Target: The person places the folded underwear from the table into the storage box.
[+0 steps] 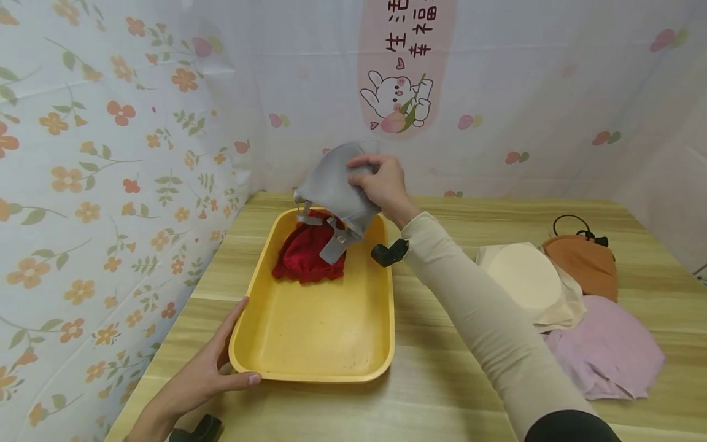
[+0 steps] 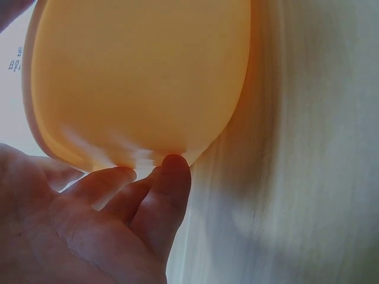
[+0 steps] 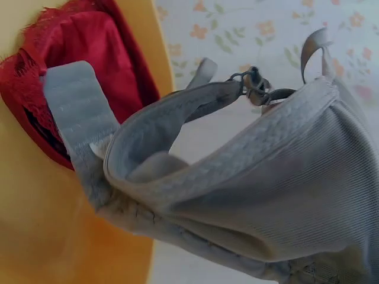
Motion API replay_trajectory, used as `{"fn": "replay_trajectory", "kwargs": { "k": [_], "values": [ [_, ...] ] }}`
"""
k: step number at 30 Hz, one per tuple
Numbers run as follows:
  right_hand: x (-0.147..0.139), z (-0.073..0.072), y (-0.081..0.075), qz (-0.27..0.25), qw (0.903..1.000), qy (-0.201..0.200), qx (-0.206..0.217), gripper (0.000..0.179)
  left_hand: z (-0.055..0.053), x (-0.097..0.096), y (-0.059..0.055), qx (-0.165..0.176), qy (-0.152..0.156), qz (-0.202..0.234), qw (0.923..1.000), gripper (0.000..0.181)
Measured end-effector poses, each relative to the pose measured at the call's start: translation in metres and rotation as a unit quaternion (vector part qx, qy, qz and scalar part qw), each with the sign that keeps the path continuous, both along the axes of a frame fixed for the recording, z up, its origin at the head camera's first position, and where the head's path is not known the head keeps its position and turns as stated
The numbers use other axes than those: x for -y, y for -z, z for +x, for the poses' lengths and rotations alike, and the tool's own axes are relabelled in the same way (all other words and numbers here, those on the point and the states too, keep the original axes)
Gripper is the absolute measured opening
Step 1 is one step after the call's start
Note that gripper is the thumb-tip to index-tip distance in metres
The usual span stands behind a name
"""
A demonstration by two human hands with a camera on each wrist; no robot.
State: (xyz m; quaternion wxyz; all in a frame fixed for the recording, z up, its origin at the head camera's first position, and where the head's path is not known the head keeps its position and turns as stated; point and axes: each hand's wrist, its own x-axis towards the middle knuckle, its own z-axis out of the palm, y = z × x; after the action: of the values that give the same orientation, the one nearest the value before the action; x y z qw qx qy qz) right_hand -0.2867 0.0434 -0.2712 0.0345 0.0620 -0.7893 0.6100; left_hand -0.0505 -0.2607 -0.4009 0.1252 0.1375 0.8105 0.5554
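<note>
My right hand pinches a grey bra by its cup, up over the far end of a yellow tray. Its band and hook end dangle toward a red bra with lace trim, which lies in the tray's far left part. From the right wrist, the grey bra shows its strap and metal hooks, with the red bra behind. At the tray's near left corner my left hand rests against the outside, thumb along the front and fingers along the left side. In the left wrist view its fingertips touch the tray wall.
On the right of the wooden table lie a cream bra, a brown one with black straps and a pink one, partly overlapping. Patterned cloth hangs behind and at the left.
</note>
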Motion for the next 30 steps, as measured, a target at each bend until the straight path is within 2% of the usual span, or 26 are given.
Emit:
{"fn": "replay_trajectory", "kwargs": {
  "k": [9,21,27,30],
  "values": [
    [0.02,0.003,0.019,0.09,0.9955,-0.02,-0.02,0.023,-0.001,0.002,0.001,0.007,-0.008,-0.012,0.9999,0.109],
    [0.041,0.008,0.043,0.121,0.9909,-0.058,0.009,0.023,-0.002,0.003,0.001,0.008,-0.009,-0.008,0.9999,0.109],
    [0.045,0.009,0.056,0.135,0.9832,-0.118,0.033,0.026,-0.002,0.004,0.003,-0.002,-0.004,-0.005,1.0,0.109],
    [0.046,0.009,0.06,0.145,0.9797,-0.133,0.038,0.027,-0.001,0.003,0.003,-0.007,-0.003,-0.005,1.0,0.109]
  ]
}}
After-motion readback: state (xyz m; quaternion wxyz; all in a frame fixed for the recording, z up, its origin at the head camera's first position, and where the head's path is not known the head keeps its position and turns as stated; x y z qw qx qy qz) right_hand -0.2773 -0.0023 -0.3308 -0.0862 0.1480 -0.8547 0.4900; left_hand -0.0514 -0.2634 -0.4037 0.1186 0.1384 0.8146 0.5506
